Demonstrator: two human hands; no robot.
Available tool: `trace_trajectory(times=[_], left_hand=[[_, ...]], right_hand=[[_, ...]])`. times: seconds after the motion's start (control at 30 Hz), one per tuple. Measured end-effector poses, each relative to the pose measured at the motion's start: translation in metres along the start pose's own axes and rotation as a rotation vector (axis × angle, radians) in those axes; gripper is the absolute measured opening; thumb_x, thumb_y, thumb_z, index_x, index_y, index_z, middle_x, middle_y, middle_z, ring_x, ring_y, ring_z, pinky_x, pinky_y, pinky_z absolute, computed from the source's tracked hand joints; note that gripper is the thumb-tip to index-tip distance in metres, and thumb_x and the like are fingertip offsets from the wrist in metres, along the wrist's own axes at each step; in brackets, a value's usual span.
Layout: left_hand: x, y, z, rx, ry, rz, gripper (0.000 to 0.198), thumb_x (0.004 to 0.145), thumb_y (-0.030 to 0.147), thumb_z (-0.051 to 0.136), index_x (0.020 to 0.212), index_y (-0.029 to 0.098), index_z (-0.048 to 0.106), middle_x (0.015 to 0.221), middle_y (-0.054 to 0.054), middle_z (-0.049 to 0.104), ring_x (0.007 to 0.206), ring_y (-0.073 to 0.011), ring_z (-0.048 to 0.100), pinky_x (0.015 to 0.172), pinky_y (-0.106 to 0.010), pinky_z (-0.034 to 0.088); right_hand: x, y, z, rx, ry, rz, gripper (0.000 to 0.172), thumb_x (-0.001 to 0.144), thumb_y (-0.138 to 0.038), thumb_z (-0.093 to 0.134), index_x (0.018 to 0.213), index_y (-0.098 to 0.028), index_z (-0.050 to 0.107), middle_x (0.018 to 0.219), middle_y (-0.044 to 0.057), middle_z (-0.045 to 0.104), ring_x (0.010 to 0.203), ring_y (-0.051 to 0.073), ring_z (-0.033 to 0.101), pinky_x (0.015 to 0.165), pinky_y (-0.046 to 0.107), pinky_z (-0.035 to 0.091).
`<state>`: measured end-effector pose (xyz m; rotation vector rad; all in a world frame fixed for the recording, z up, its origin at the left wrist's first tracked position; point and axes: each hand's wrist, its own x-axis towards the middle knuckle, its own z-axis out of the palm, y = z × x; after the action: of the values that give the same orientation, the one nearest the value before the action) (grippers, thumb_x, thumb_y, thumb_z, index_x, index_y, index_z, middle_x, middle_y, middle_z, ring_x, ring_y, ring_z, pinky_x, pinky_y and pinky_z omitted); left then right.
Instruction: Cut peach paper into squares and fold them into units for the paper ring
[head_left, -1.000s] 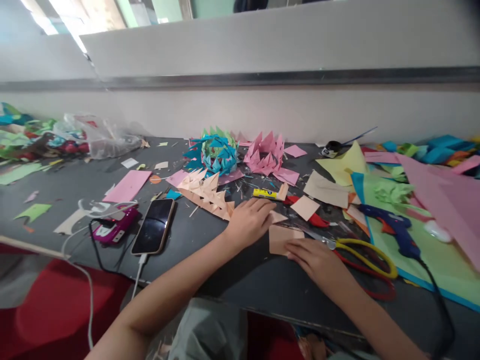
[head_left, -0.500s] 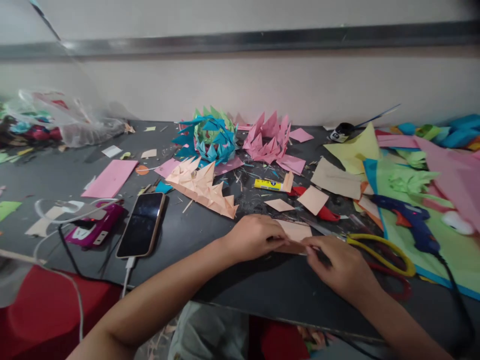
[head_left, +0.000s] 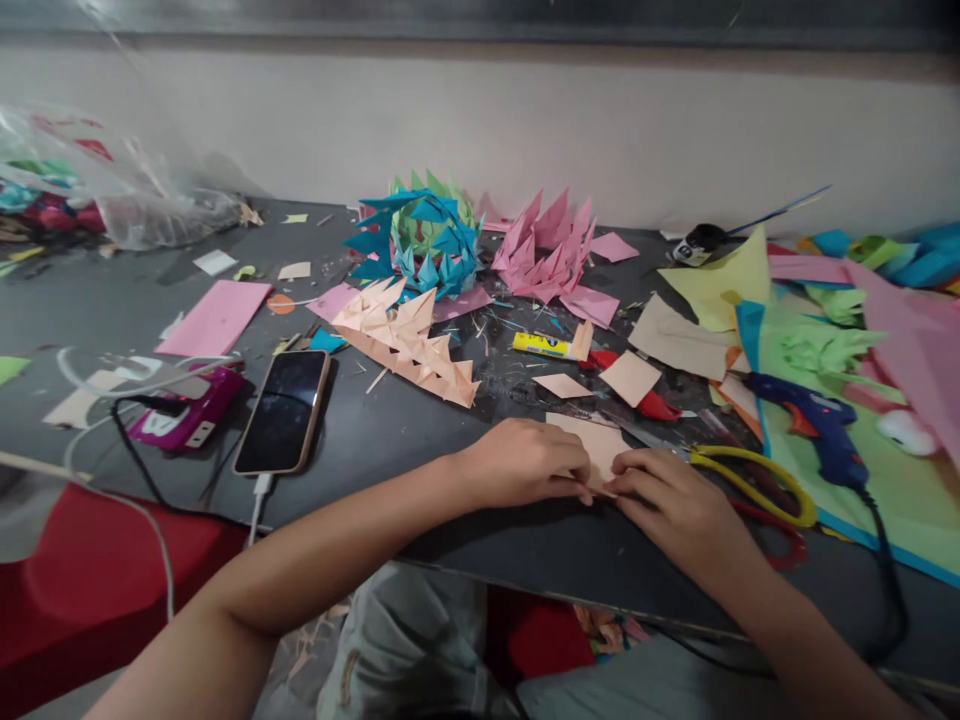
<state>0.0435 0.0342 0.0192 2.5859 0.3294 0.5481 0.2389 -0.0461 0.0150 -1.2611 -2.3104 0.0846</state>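
presently pinching peach paper [head_left: 588,432] narrowly by its near edge, with left hand [head_left: 529,462] and right hand [head_left: 679,508] curled inward, below and right of frame centre. at upper left, plastic bag [head_left: 150,212] with coloured scraps [head_left: 56,208], inside or behind unclear; at upper right, small pot [head_left: 697,245] with thin stick [head_left: 780,210] at its mouth.

A flat, dark grey tabletop [head_left: 375,430] carries loose coloured paper scraps [head_left: 295,271], a tan-rimmed rectangular black smartphone [head_left: 283,412], a magenta plastic socket block [head_left: 196,400], a spiky peach folded-paper strip [head_left: 409,347] and a yellow cylindrical glue tube [head_left: 541,346]. Toward its front lies a pale peach paper sheet [head_left: 591,437], seemingly square though partly covered.
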Motion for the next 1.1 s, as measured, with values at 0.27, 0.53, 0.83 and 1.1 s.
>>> trace_trajectory(times=[0.27, 0.53, 0.83, 1.1], left_hand=[[-0.004, 0.0, 0.007, 0.147, -0.076, 0.007, 0.019, 0.087, 0.027, 0.047, 0.087, 0.016, 0.062, 0.081, -0.002, 0.065, 0.073, -0.0125, 0.06, 0.063, -0.023, 0.04], [-0.003, -0.004, 0.003, 0.139, -0.121, -0.072, 0.02, 0.086, 0.03, 0.048, 0.08, 0.016, 0.061, 0.081, -0.003, 0.063, 0.076, -0.0144, 0.058, 0.072, -0.025, 0.043], [0.0, -0.001, -0.003, 0.12, -0.001, -0.361, 0.016, 0.081, 0.019, 0.049, 0.087, 0.016, 0.064, 0.088, -0.005, 0.064, 0.079, -0.0169, 0.06, 0.066, -0.025, 0.045], [0.003, 0.002, 0.0, -0.577, 0.096, -0.617, 0.042, 0.08, 0.03, 0.054, 0.118, 0.014, 0.05, 0.072, 0.001, 0.06, 0.056, -0.0089, 0.05, 0.051, -0.019, 0.039]], right_hand=[[-0.004, 0.004, 0.002, 0.076, -0.146, -0.07, 0.026, 0.091, -0.025, 0.039, 0.078, -0.021, 0.061, 0.079, 0.003, 0.065, 0.08, 0.016, 0.061, 0.07, 0.028, 0.05], [-0.005, 0.008, -0.009, -0.004, -0.115, -0.004, 0.026, 0.087, -0.012, 0.04, 0.084, -0.02, 0.064, 0.086, 0.005, 0.068, 0.08, 0.015, 0.064, 0.071, 0.028, 0.052], [-0.003, 0.001, -0.01, -0.024, -0.027, 0.029, 0.017, 0.086, -0.015, 0.046, 0.082, -0.018, 0.062, 0.08, 0.004, 0.067, 0.074, 0.015, 0.063, 0.069, 0.027, 0.05], [-0.002, -0.016, 0.002, -0.073, 0.13, -0.037, 0.01, 0.079, -0.01, 0.055, 0.083, -0.017, 0.062, 0.077, 0.004, 0.065, 0.071, 0.015, 0.058, 0.067, 0.031, 0.047]])
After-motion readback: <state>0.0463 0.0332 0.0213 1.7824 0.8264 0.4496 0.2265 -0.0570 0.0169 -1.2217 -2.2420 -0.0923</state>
